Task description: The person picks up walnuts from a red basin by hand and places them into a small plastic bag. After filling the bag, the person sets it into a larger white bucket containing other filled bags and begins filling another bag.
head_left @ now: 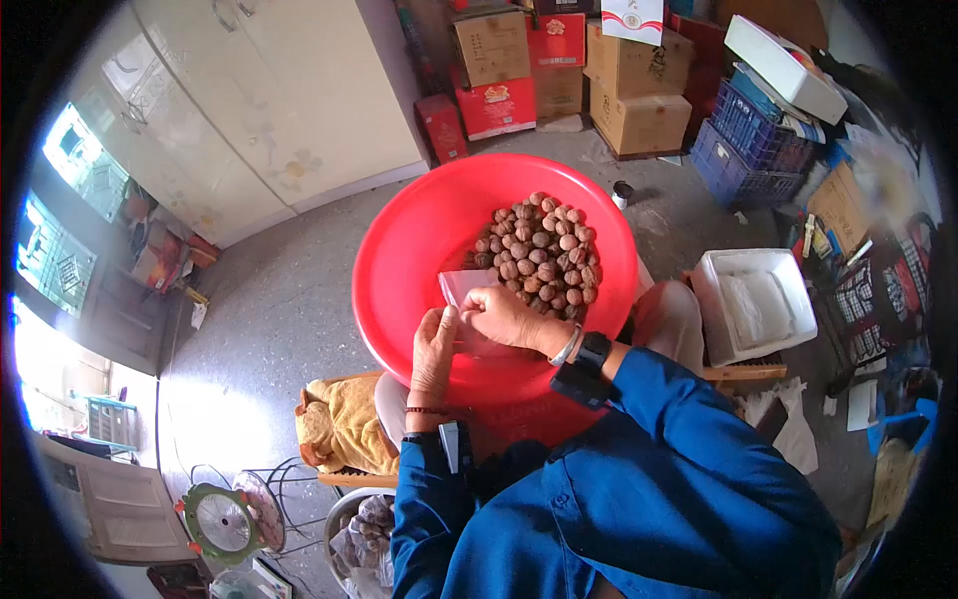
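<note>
A thin, see-through plastic bag [458, 284] is pinched between my two hands over a large red basin [404, 255]. The fingers of my left hand [433, 351] are closed on the bag's near side. My right hand [501, 317], with fingers curled, grips it just to the right, close to the left thumb. Many brown walnuts [542, 252] lie heaped in the basin's right half, beyond and beside my right hand. Part of the bag is hidden behind my fingers.
A white foam box [755, 306] stands right of the basin. Cardboard boxes [639, 110] and blue crates [746, 155] are stacked at the back. A yellow cloth [346, 424] lies at the left, near a bucket [361, 539]. A small dark-topped can [622, 194] stands behind the basin.
</note>
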A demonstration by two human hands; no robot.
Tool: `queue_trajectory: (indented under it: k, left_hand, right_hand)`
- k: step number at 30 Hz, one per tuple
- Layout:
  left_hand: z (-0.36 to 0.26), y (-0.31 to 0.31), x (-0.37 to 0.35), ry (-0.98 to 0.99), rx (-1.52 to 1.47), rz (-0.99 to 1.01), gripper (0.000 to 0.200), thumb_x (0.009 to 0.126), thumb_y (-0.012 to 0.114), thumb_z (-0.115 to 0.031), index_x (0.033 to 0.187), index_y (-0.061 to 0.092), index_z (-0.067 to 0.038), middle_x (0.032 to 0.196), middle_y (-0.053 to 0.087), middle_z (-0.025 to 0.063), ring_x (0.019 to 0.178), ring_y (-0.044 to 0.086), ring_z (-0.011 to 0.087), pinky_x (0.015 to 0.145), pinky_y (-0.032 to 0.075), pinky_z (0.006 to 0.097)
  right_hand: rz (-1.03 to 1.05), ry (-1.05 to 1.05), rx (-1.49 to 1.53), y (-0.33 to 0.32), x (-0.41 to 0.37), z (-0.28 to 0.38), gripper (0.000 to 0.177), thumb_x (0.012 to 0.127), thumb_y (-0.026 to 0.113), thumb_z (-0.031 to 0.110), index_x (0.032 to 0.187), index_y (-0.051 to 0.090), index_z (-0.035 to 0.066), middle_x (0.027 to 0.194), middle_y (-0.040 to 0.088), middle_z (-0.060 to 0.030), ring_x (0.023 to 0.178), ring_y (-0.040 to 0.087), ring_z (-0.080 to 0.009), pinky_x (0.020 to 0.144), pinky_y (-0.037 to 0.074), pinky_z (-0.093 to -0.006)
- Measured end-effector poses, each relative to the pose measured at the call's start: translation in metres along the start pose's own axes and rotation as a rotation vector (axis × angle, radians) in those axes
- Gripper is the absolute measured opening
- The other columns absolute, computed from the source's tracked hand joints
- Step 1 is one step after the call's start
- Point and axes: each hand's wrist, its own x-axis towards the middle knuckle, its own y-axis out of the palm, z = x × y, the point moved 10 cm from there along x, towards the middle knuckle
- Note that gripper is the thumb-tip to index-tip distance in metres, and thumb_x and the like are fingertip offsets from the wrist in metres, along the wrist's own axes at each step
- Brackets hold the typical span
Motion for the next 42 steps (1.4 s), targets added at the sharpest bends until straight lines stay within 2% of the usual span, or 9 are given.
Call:
queue_trajectory:
  k: [3,6,16,22,25,26,31,34,42]
  left_hand:
    - [0.005,0.002,0.003,-0.023,0.057,-0.004,0.031,0.107,0.059,-0.033,0.107,0.066,-0.003,0.088,0.065,0.0008,0.078,0.061,0.0099,0.067,0.053,0.0254]
    - [0.010,-0.007,0.005,-0.006,0.107,-0.025,0.027,0.107,0.059,-0.030,0.105,0.067,-0.003,0.085,0.064,-0.0004,0.076,0.059,0.0084,0.064,0.052,0.0240]
    - [-0.004,-0.035,-0.006,0.174,0.208,-0.459,0.013,0.105,0.058,-0.014,0.104,0.065,-0.003,0.065,0.058,0.0028,0.053,0.054,0.0099,0.046,0.045,0.0270]
    - [-0.005,-0.047,-0.014,0.216,0.238,-0.559,0.009,0.101,0.062,-0.010,0.107,0.066,-0.005,0.066,0.061,0.0052,0.054,0.057,0.0125,0.048,0.048,0.0308]
    - [-0.012,-0.062,-0.020,0.358,0.495,-0.748,0.009,0.097,0.064,-0.010,0.104,0.066,-0.004,0.067,0.064,0.0096,0.057,0.061,0.0201,0.054,0.052,0.0370]
    - [-0.028,-0.052,-0.027,0.400,0.611,-0.771,0.009,0.096,0.064,-0.009,0.103,0.066,-0.004,0.069,0.065,0.0127,0.059,0.063,0.0248,0.057,0.053,0.0391]
    - [-0.043,-0.037,-0.032,0.368,0.757,-0.767,0.008,0.094,0.063,-0.009,0.100,0.066,-0.006,0.073,0.068,0.0191,0.065,0.068,0.0337,0.061,0.054,0.0418]
    - [-0.037,-0.034,-0.029,0.266,0.788,-0.719,0.008,0.095,0.062,-0.010,0.100,0.067,-0.007,0.075,0.068,0.0207,0.067,0.069,0.0361,0.062,0.055,0.0434]
    - [-0.035,-0.032,-0.022,0.210,0.843,-0.650,0.007,0.093,0.064,-0.010,0.098,0.068,-0.006,0.076,0.069,0.0212,0.070,0.070,0.0379,0.063,0.055,0.0455]
  right_hand:
    - [-0.024,-0.101,0.013,0.008,0.001,-0.001,0.016,0.091,0.066,0.015,0.095,0.072,0.001,0.089,0.074,-0.0188,0.087,0.074,-0.0310,0.079,0.056,-0.0418]
    - [-0.061,-0.129,-0.032,0.009,0.002,-0.006,0.019,0.093,0.067,0.016,0.098,0.072,-0.001,0.088,0.075,-0.0162,0.082,0.072,-0.0231,0.076,0.055,-0.0378]
    - [-0.159,0.147,0.058,-0.035,0.005,-0.048,0.021,0.092,0.066,0.019,0.095,0.072,-0.001,0.081,0.074,-0.0109,0.075,0.071,-0.0194,0.069,0.056,-0.0350]
    - [0.079,0.193,0.211,-0.028,0.010,-0.056,0.015,0.089,0.068,0.015,0.085,0.071,0.001,0.075,0.074,-0.0096,0.069,0.072,-0.0197,0.064,0.056,-0.0370]
    - [-0.220,-0.093,-0.246,-0.064,0.021,-0.048,0.015,0.090,0.068,0.021,0.087,0.072,0.006,0.078,0.074,-0.0154,0.072,0.072,-0.0352,0.064,0.056,-0.0467]
    - [-0.277,0.005,-0.362,-0.075,0.026,-0.064,0.017,0.092,0.064,0.022,0.086,0.070,0.008,0.081,0.072,-0.0192,0.079,0.070,-0.0424,0.068,0.055,-0.0523]
    - [-0.312,0.014,-0.572,-0.102,0.020,-0.082,0.012,0.090,0.066,0.018,0.088,0.069,0.006,0.086,0.072,-0.0210,0.084,0.070,-0.0437,0.073,0.055,-0.0539]
    - [-0.251,0.272,-0.753,-0.111,0.009,-0.090,0.021,0.089,0.064,0.020,0.096,0.077,0.004,0.098,0.075,-0.0219,0.097,0.073,-0.0420,0.083,0.058,-0.0503]
    - [-0.114,0.377,-0.877,-0.097,0.009,-0.125,0.023,0.090,0.065,0.020,0.095,0.081,0.004,0.100,0.077,-0.0204,0.098,0.076,-0.0362,0.081,0.061,-0.0458]
